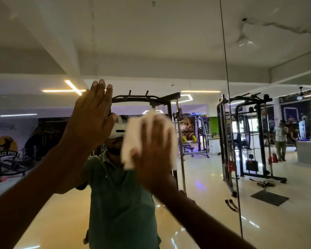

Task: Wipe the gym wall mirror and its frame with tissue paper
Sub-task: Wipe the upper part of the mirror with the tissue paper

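A glossy pale floor (214, 203) carries black cable machines (251, 137) at right. Lit ceiling strips (200, 91) glow overhead. Murals (5, 144) cover the far left wall.

white tissue paper (133, 139), green polo shirt (118, 194) reflected, black cable machine (255, 133), glossy cream floor (205, 203).
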`<state>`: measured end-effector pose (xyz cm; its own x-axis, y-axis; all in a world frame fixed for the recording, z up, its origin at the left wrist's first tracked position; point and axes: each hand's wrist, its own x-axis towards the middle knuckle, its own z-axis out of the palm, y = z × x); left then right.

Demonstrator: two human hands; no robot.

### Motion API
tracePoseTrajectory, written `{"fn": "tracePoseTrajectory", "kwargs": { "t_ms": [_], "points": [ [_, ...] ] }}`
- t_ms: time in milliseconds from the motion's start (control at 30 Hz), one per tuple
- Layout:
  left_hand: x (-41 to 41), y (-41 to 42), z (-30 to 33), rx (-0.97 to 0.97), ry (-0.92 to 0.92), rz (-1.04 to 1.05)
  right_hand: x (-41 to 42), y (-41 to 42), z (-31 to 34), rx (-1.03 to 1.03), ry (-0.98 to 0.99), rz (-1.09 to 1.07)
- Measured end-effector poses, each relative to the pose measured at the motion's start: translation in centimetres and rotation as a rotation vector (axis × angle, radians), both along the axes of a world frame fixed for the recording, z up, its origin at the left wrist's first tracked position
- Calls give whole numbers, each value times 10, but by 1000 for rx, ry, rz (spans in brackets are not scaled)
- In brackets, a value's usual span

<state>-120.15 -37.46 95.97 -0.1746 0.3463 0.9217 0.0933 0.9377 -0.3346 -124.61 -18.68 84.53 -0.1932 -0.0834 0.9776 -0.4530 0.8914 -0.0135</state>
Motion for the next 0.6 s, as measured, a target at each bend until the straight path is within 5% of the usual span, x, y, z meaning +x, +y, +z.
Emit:
{"fn": "tracePoseTrajectory", "kwargs": {
  "t_ms": [100, 167, 300, 400, 533, 600],
  "points": [
    [3, -14, -13, 9, -38, -88, 0, 7, -21, 355, 38, 109],
    [5, -24, -20, -45, -28, -38, -15, 50, 1, 358, 52, 81],
    [9, -30, -28, -103, -20, 78, -44, 141, 46, -205, 1, -100],
    [7, -28, -32, -80, -45, 126, -37, 109, 46, -574, -44, -131],
    [9, -32, -31, -90, -60, 88, 6, -9, -24, -26, -32, -24],
    [12, -35, -30, -117, -73, 69, 4, 4, -34, 210, 5, 25]
  ]
}}
